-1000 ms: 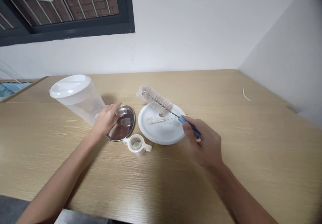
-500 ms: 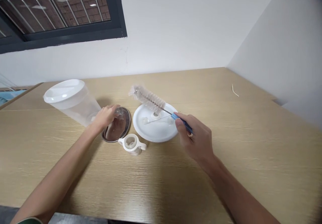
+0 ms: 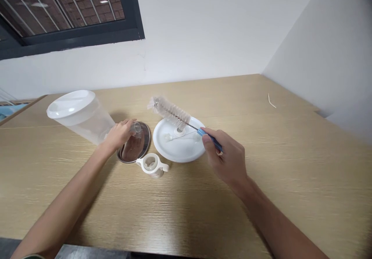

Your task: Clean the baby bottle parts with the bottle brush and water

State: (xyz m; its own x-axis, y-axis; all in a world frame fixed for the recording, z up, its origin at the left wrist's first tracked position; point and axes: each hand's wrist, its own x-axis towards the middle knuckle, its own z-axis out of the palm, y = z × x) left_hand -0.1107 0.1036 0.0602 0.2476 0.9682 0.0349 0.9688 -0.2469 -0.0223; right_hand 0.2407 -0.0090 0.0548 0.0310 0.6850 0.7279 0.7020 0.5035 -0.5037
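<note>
Holding a clear tumbler [image 3: 136, 127] in my left grip [image 3: 118, 135], I had my fingers closed around its side over an oval steel tray [image 3: 136, 150]; whether it touched the metal, I could not tell. My right grip [image 3: 228, 154] was narrow, wrapped around the blue handle of a bottle brush [image 3: 174, 114]. The brush's pale bristles slanted up and to the left above a white plate [image 3: 184, 154].

Over the last second, the change was slight: the whole view had shifted a little, and the tumbler's round rim appeared turned more toward me. The brush kept nearly the same place over the plate. Tumbler and brush remained apart, so I judged that no scrubbing was under way just then.

A thin wire with a white tuft [image 3: 168, 137] crossed the plate, its far end hidden near the brush handle. In front of the tray and plate, a cream two-handled cup [image 3: 152, 164] stood upright on the pale wooden worktop [image 3: 174, 212]. Behind my left grip was a translucent pitcher [image 3: 90, 121] with a white lid [image 3: 71, 104].
</note>
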